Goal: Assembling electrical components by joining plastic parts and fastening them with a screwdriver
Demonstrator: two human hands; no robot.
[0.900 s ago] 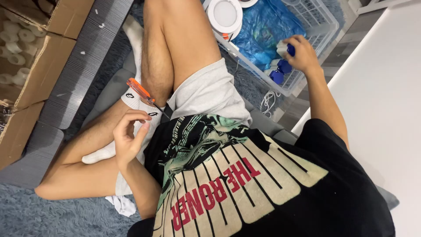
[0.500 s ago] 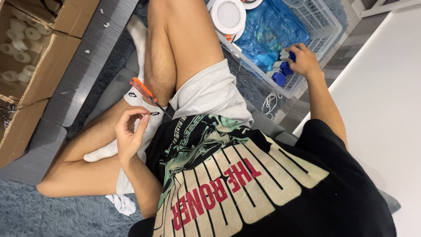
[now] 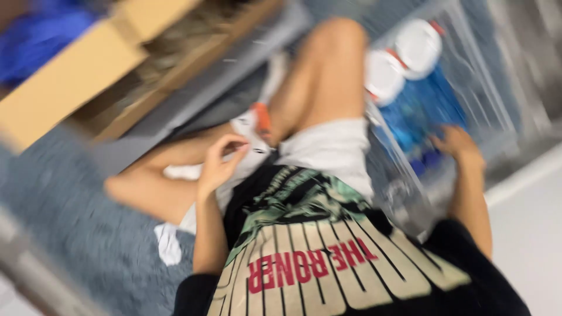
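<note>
The clear plastic bin (image 3: pixel 497 111) stood beside the person's bent knee, its long axis running away from the body, with a blue bag (image 3: pixel 427 111) and two white round discs (image 3: pixel 417 48) inside, none lifted out. The right hand (image 3: pixel 456 143) reached into the bin's near end, its fingers lost to blur. Well left of the bin, the left hand (image 3: pixel 219 164) pinched thumb to forefinger on something too blurred to tell.

The raised knee (image 3: pixel 333 76) stands at 12 o'clock between both hands. The right hand (image 3: pixel 456 143), at 2 o'clock, sits inside the clear bin (image 3: pixel 497 105), crowded by white discs (image 3: pixel 404 61). Open carpet (image 3: pixel 70 205) lies at 8 o'clock; a cardboard box (image 3: pixel 88 70) blocks 10 o'clock.
</note>
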